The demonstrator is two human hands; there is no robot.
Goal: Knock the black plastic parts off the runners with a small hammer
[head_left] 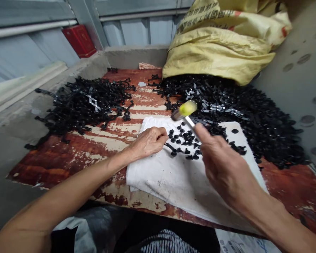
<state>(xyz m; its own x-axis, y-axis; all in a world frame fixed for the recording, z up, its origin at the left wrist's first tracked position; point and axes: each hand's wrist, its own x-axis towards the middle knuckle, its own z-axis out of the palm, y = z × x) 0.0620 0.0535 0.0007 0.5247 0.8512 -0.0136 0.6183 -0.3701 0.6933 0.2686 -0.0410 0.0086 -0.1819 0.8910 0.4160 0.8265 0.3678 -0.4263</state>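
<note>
My right hand [221, 158] is wrapped round the metal handle of a mallet [190, 123]. The mallet's head, yellow at one end and dark at the other, is raised above the white cloth and smeared by motion. Closed at the left part of the cloth [158, 175], my left hand [152, 140] grips a slim black arm-shaped part [171, 147]. That part's far end, with a round knob, rests on the cloth. Several small black caps [187, 138] lie scattered between my hands. My left fingers hide the part's near end.
A heap of black jointed parts [86, 102] lies on the left of the worn red-brown board [105, 140]. A larger heap [266, 123] spreads at the right, below a yellow woven sack [216, 52]. Behind, a red box [79, 40] stands by the wall.
</note>
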